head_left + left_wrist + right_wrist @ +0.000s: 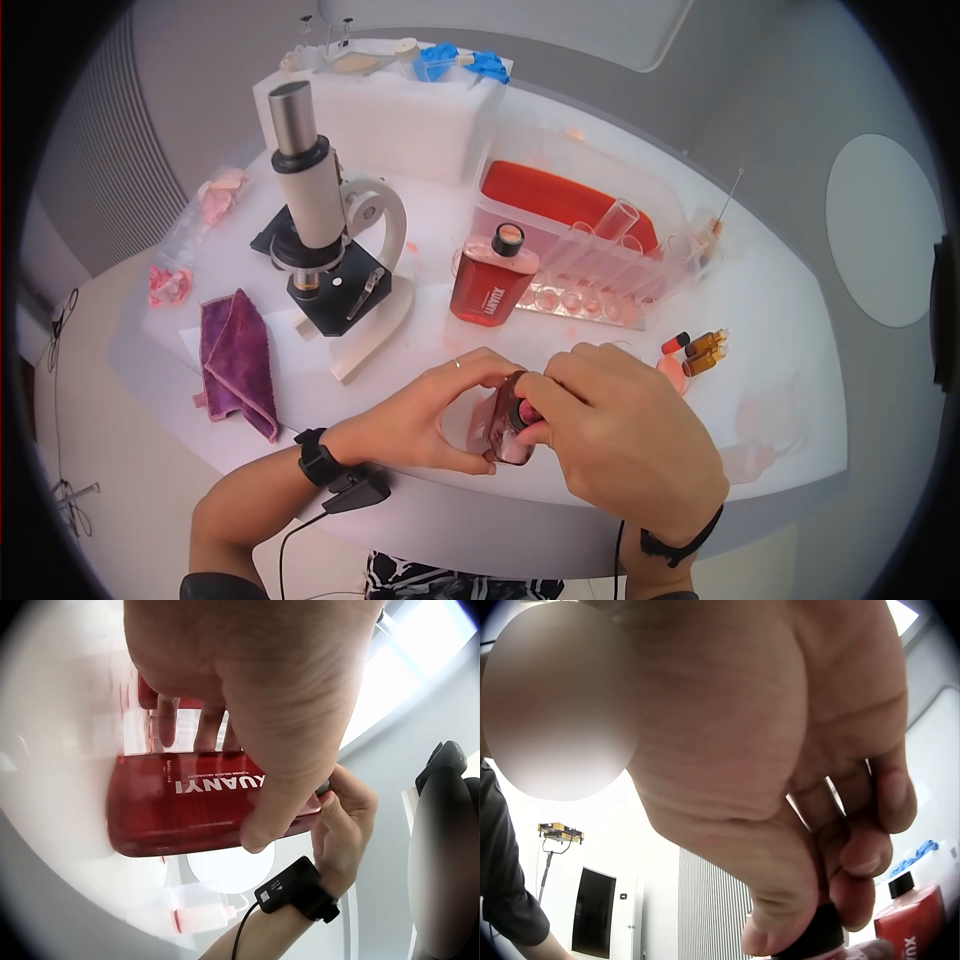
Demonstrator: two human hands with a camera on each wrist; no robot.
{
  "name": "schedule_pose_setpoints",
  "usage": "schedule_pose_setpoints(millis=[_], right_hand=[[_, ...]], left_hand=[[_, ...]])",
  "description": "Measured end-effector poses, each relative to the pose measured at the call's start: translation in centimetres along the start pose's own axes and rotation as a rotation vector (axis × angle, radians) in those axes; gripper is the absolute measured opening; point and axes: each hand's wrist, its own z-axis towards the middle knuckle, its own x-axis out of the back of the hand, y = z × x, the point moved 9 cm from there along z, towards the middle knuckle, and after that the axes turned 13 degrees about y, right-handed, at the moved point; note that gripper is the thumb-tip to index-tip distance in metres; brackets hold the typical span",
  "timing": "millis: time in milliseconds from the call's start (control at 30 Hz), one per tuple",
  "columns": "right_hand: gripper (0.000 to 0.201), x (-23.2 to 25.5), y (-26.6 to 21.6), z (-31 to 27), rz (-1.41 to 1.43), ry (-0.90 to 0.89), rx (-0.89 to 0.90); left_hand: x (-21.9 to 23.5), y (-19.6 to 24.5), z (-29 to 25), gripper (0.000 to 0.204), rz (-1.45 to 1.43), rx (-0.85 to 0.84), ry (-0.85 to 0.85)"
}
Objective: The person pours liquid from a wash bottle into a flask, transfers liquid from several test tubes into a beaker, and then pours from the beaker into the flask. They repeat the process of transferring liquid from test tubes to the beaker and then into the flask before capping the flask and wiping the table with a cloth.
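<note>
A flat-sided bottle of red liquid (180,810), its label reading XUANYI, stands near the table's front edge. My left hand (425,412) holds it round the sides, with the thumb across the front face in the left wrist view. From above, my right hand (635,440) pinches the black bottle cap (819,935) between thumb and fingers. The cap is at the bottle's neck, partly covered by the fingers. Just behind the hands stands a second red bottle (490,290) with the same lettering and a black cap.
A microscope (315,200) rises at the left, with a purple cloth (238,365) beside it. Behind the second bottle are a clear bin (480,215) holding red and a rack of test tubes (620,218). Small amber vials (706,352) lie at the right.
</note>
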Motion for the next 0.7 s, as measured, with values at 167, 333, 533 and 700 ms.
schedule_pose_setpoints(millis=[167, 333, 533, 700], right_hand=[[0.029, 0.3, 0.6, 0.0, -0.022, -0.018, -0.003], [0.029, 0.4, 0.2, 0.5, 0.098, -0.059, -0.054], [0.028, 0.0, 1.1, 0.5, 0.137, -0.09, -0.125], [0.027, -0.5, 4.2, 1.6, 0.1, -0.047, -0.179]], left_hand=[[0.1, 0.0, -0.1, 0.084, -0.003, 0.014, -0.018], [0.1, 0.6, -0.3, 0.089, 0.013, -0.009, -0.057], [2.0, 1.5, -0.9, 0.099, 0.008, -0.067, -0.009], [5.5, 3.5, -1.0, 0.052, -0.028, -0.091, 0.247]])
